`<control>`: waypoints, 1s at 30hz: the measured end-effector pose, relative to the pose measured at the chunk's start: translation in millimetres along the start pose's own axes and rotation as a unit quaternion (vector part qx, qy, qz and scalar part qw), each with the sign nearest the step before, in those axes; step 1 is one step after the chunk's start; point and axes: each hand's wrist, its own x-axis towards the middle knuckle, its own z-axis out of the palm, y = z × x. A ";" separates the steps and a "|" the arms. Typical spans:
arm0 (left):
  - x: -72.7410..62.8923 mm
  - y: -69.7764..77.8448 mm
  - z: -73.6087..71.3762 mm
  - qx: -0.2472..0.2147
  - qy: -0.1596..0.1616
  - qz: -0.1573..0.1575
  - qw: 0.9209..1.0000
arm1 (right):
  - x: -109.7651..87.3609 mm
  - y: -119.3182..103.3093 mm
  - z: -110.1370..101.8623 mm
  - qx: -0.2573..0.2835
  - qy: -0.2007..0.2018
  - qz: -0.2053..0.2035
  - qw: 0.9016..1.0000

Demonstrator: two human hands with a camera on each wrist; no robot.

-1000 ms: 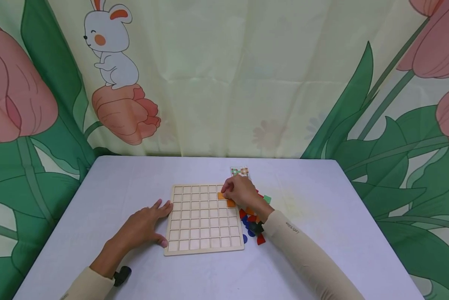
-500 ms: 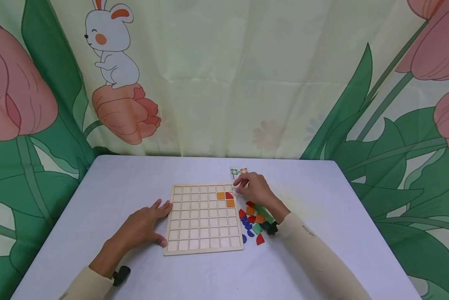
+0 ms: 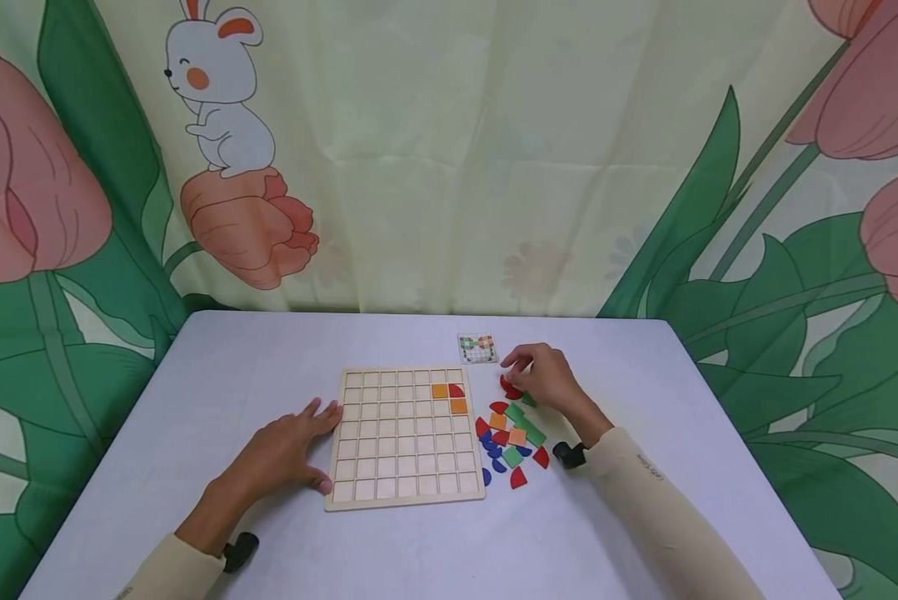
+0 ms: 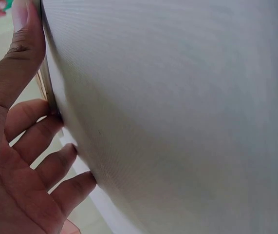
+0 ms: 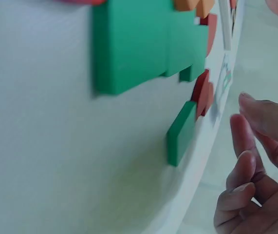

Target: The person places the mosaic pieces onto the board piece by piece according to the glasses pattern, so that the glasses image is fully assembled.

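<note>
A wooden grid board [image 3: 400, 442] lies on the table. Two orange square tiles [image 3: 459, 406] and a red quarter-round tile [image 3: 456, 390] sit in its upper right cells. With fingers and thumb spread, my left hand [image 3: 287, 450] touches the board's left edge. My right hand [image 3: 550, 379] hovers over the far end of the loose pieces, nearest some red curved tiles [image 3: 509, 387] and a green tile [image 5: 181, 134]. In the right wrist view its thumb and fingers are loosely bent, holding nothing.
Loose red, blue, green and orange tiles [image 3: 515, 435] lie scattered along the board's right side. Beyond the board's far right corner is a small printed card [image 3: 477, 348] with a coloured pattern. A curtain [image 3: 449, 167] hangs behind the white table [image 3: 644, 375].
My right hand has withdrawn from the board to the right, over the loose tiles. The red quarter-round tile in the grid has come into view. My left hand stays at the board's edge.
</note>
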 end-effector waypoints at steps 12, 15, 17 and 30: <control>1.2 -1.8 1.6 -0.002 -0.002 0.001 1.000 | 4.2 9.7 11.8 -0.032 -0.005 0.031 0.999; 1.4 -2.1 2.1 -0.003 0.000 0.002 1.000 | 5.2 6.2 13.1 -0.026 -0.011 0.027 0.999; 1.8 -2.3 2.5 -0.002 0.002 0.001 1.000 | 5.8 4.0 13.2 -0.020 -0.017 0.026 0.999; 3.1 -1.1 3.3 -0.007 -0.001 -0.008 1.000 | 1.4 -11.7 19.2 0.020 -0.049 -0.024 0.998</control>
